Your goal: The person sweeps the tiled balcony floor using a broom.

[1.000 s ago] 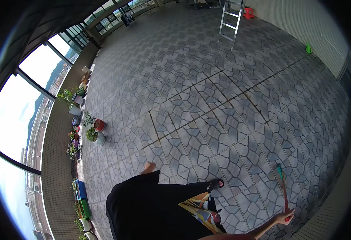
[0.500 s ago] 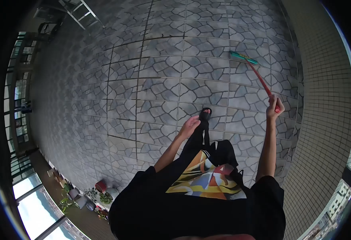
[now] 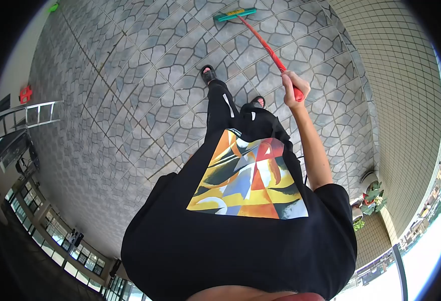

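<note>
My right hand (image 3: 295,86) is closed around the upper end of the red handle of a broom (image 3: 263,42). The handle's tip sticks out below my fist. Far ahead, the green broom head (image 3: 236,15) with yellow bristles rests on the stone-patterned tile floor (image 3: 165,65). My left hand is out of sight; only the black sleeve side of my shirt shows there. Both my feet, in black sandals (image 3: 208,74), stand on the tiles behind the broom head.
A tiled wall (image 3: 406,85) runs along the right side. Potted plants (image 3: 373,196) stand at its foot near my right elbow. At the left are a metal ladder (image 3: 40,114) and a red object (image 3: 25,94). Windows (image 3: 54,231) line the lower left.
My view has turned, bringing the ladder lower and the plants to the right. The broom, still in my right hand, now appears higher and further left. My left hand has left the view.
</note>
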### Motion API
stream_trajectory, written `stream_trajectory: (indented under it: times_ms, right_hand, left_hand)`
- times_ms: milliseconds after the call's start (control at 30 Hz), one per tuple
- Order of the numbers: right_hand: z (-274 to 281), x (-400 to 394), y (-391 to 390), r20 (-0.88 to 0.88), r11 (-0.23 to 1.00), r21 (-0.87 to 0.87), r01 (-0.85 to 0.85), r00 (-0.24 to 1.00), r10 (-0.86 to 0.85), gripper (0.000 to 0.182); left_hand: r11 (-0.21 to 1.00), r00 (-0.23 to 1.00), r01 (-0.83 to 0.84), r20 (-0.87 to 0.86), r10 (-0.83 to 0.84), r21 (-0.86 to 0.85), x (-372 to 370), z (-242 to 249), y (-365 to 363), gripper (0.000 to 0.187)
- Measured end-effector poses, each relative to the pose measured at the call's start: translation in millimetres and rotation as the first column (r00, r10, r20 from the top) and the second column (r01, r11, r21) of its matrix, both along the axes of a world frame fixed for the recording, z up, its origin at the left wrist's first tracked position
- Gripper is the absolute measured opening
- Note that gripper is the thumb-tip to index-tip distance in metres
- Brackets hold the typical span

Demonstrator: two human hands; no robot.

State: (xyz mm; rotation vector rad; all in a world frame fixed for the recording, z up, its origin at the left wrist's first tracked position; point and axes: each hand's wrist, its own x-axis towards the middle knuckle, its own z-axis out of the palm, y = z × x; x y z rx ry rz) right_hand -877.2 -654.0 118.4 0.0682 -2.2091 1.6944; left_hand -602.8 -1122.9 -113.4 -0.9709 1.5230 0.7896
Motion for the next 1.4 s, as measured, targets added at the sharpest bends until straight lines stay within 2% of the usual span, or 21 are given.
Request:
stream_trajectory:
  times_ms: [133, 233, 333, 400, 467, 567, 600, 667, 767, 833, 867, 900, 933, 967, 1033, 1133, 1167, 1200, 1233, 1267, 1400]
  right_hand:
    - [25.6, 88.4, 37.4, -0.113, 0.999, -0.041, -0.017, 0.993, 0.012, 0.017]
    - [52.8, 143.8, 53.7, -0.096, 0.998, -0.044, 0.038, 0.995, -0.042, 0.015]
    - [92.3, 185.4, 59.4, -0.004, 0.994, -0.041, 0.105, 0.994, -0.105, 0.019]
    - [113.5, 204.9, 65.2, 0.021, 0.987, -0.051, 0.155, 0.988, -0.154, 0.025]
    - [128.7, 213.3, 66.0, 0.025, 0.964, -0.069, 0.256, 0.967, -0.254, 0.028]
    - [123.5, 210.2, 79.2, 0.129, 0.853, -0.191, 0.486, 0.874, -0.469, 0.037]
    - [124.4, 201.8, 82.2, 0.075, 0.805, -0.314, 0.503, 0.859, -0.507, 0.039]
    - [133.1, 180.9, 77.9, -0.045, 0.746, -0.459, 0.482, 0.826, -0.562, 0.043]
    - [145.8, 156.7, 32.6, -0.237, 0.811, -0.446, 0.379, 0.823, -0.516, 0.046]
    - [154.9, 155.5, 5.6, -0.304, 0.856, -0.400, 0.327, 0.834, -0.460, 0.043]
    - [163.1, 158.9, -4.7, -0.282, 0.875, -0.369, 0.314, 0.859, -0.427, 0.045]
    - [170.1, 162.1, -12.6, -0.255, 0.894, -0.340, 0.293, 0.886, -0.388, 0.048]
    - [173.2, 164.4, -17.0, -0.246, 0.884, -0.345, 0.315, 0.878, -0.410, 0.048]
    - [175.8, 167.1, -19.7, -0.248, 0.902, -0.361, 0.237, 0.908, -0.338, 0.047]
    - [180.0, 170.6, -27.9, -0.226, 0.892, -0.416, 0.174, 0.931, -0.287, 0.043]
    - [162.4, 171.4, -27.7, -0.111, 0.906, -0.407, 0.120, 0.977, -0.180, 0.039]
    - [156.7, 171.1, -28.3, -0.019, 0.923, -0.371, 0.103, 0.993, -0.118, 0.038]
    - [153.1, 165.1, -32.7, -0.011, 0.929, -0.361, 0.086, 0.995, -0.096, 0.040]
    - [134.9, 163.0, -39.3, 0.034, 0.937, -0.333, 0.102, 0.995, -0.096, 0.045]
    - [132.9, 158.6, -37.5, -0.052, 0.943, -0.319, 0.100, 0.991, -0.122, 0.049]
    - [100.4, 178.0, -24.4, 0.070, 0.865, -0.466, 0.186, 0.982, -0.173, 0.048]
  left_hand:
    - [0.997, 0.997, 0.077, -0.007, -0.077, -0.002, -19.9, 3.9, 3.0, 0.028]
    - [0.998, 0.970, -0.012, -0.242, 0.028, 0.066, -95.2, -8.4, 23.6, 0.028]
    - [0.998, 0.770, 0.061, -0.636, -0.056, -0.014, -181.2, 22.6, 75.7, 0.032]
    - [0.990, 0.690, 0.089, -0.723, 0.017, 0.109, -231.4, 44.0, 113.3, 0.036]
    - [0.969, 0.704, 0.187, -0.710, -0.019, 0.160, -264.4, 56.0, 146.1, 0.035]
    - [0.830, 0.708, 0.472, -0.689, -0.154, 0.299, -285.8, 49.9, 193.3, 0.037]
    - [0.782, 0.714, 0.542, -0.659, -0.236, 0.307, -286.8, 53.5, 213.3, 0.040]
    - [0.651, 0.696, 0.664, -0.622, -0.358, 0.368, -285.2, 59.6, 255.2, 0.049]
    - [0.423, 0.627, 0.778, -0.617, -0.476, 0.464, -274.5, 101.9, 312.4, 0.064]
    - [0.466, 0.753, 0.655, -0.461, -0.470, 0.595, -264.6, 143.8, 343.6, 0.072]
    - [0.446, 0.737, 0.669, -0.456, -0.498, 0.594, -264.3, 158.2, 353.1, 0.072]
    - [0.501, 0.911, 0.375, -0.210, -0.356, 0.780, -262.7, 170.9, 360.0, 0.067]
    - [0.510, 0.977, 0.029, 0.085, -0.198, 0.860, -260.3, 181.0, 363.9, 0.063]
    - [0.517, 0.972, 0.032, 0.093, -0.215, 0.855, -258.6, 192.1, 365.4, 0.063]
    - [0.515, 0.961, -0.259, 0.272, 0.052, 0.817, -259.2, 207.6, 364.1, 0.043]
    - [0.576, 0.973, -0.228, 0.197, 0.116, 0.785, -267.1, 186.1, 343.5, 0.010]
    - [0.597, 0.956, -0.289, 0.257, 0.140, 0.748, -276.1, 145.4, 330.0, 0.008]
    - [0.644, 0.977, -0.211, 0.167, 0.129, 0.735, -278.2, 161.5, 326.6, 0.010]
    - [0.717, 0.977, -0.212, 0.133, 0.165, 0.664, -282.2, 145.3, 318.9, 0.012]
    - [0.736, 0.995, -0.100, 0.055, 0.085, 0.670, -290.6, 137.7, 312.2, 0.013]
    - [0.814, 0.994, 0.099, -0.089, -0.059, 0.572, -303.5, 121.3, 308.1, 0.014]
